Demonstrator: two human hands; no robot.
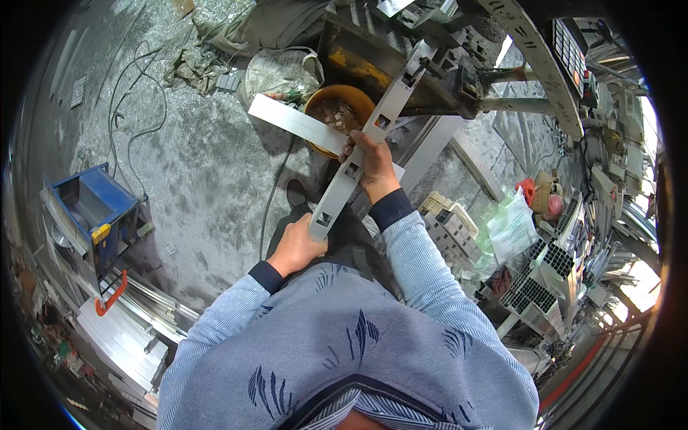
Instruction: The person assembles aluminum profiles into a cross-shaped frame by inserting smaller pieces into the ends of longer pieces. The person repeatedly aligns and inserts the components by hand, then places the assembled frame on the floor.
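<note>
A long silvery metal profile (pixel 337 195) with several rectangular cutouts slants up and right in front of me. Around its near end my left hand (pixel 296 246) is closed. Farther along, my right hand (pixel 375 166) wraps the bar, thumb on top. The far end of the profile reaches a dark machine (pixel 459 89), close to a small dark part there. Crossing beneath the profile is a flat pale metal strip (pixel 295 122); whether my right fingers touch it I cannot tell. Under the strip stands a yellow bucket (pixel 337 91) with small scraps in it.
A white sack (pixel 281 74) slumps beside the bucket. On the left stands a blue metal machine (pixel 100 197), with metal lengths (pixel 122 344) near it. Cables (pixel 130 118) trail over the floor. Crates (pixel 451 228), plastic sheeting (pixel 510 223) and long profiles (pixel 476 168) lie right.
</note>
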